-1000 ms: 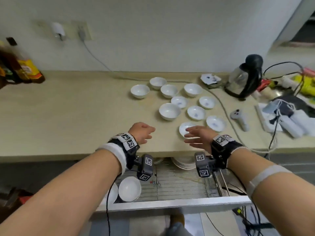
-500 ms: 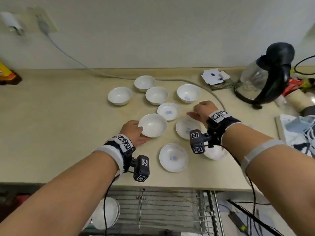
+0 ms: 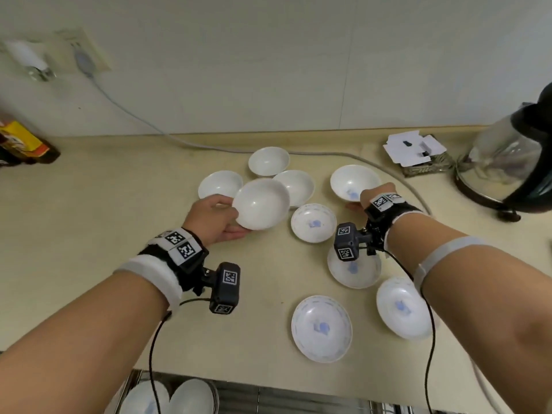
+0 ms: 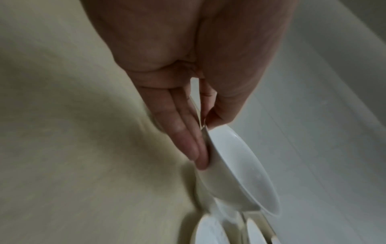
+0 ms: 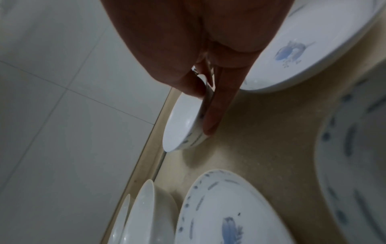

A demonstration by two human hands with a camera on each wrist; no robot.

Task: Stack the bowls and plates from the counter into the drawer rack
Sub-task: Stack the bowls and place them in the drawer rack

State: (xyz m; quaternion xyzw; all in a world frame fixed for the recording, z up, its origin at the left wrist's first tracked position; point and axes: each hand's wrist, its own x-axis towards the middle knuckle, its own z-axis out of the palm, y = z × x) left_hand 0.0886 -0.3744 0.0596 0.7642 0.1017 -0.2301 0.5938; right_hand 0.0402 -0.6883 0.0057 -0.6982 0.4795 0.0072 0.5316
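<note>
Several white bowls and blue-patterned plates lie on the beige counter (image 3: 89, 234). My left hand (image 3: 230, 218) holds a plain white bowl (image 3: 261, 203) lifted and tilted above the counter; in the left wrist view the thumb sits on the bowl's (image 4: 236, 166) rim and the fingers (image 4: 188, 140) lie under it. My right hand (image 3: 358, 201) pinches the near rim of a bowl (image 3: 352, 182) with a blue mark; the right wrist view shows this bowl (image 5: 183, 122) tipped up between thumb and fingers (image 5: 215, 115). The drawer rack (image 3: 268, 398) below holds two bowls (image 3: 167, 397).
Three bowls (image 3: 268, 160) stand behind the lifted one. Plates (image 3: 322, 328) lie near the front edge and under my right forearm. A glass kettle (image 3: 507, 162) and a paper-covered box (image 3: 415, 152) stand at the right, a cable (image 3: 298, 152) runs along the back, bottles (image 3: 24, 144) at far left.
My left hand has lifted its bowl off the counter. My right hand has reached further back and taken hold of the far right bowl's rim.
</note>
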